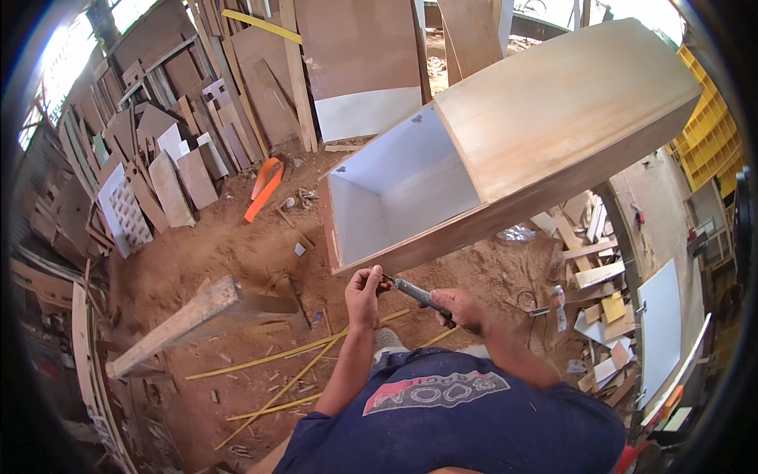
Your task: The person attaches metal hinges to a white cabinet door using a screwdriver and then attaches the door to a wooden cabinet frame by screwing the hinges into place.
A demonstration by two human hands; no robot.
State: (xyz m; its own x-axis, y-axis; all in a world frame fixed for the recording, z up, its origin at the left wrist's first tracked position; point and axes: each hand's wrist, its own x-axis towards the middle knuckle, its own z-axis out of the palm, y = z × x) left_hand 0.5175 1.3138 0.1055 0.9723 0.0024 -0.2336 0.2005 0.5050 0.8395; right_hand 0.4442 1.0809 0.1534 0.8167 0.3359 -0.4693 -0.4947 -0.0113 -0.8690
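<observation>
A long wooden cabinet box [545, 118] with a white-lined open end [395, 189] stands in front of me, stretching up to the right. My right hand [458, 306] grips the dark handle of a slim hand tool [417, 294], a knife or screwdriver, whose tip points left. My left hand [365, 294] pinches at that tip, just below the cabinet's lower front edge. What the fingers hold at the tip is too small to tell. My blue shirt [450, 419] fills the bottom of the view.
Sawdust-covered dirt floor [221, 253] with thin yellow edging strips [292, 371] and a thick timber beam [189, 316] at left. Board offcuts lean along the back wall [174, 142]; an orange strap [264, 186] lies there. Scrap wood pile [592, 268] and yellow crate [711, 134] at right.
</observation>
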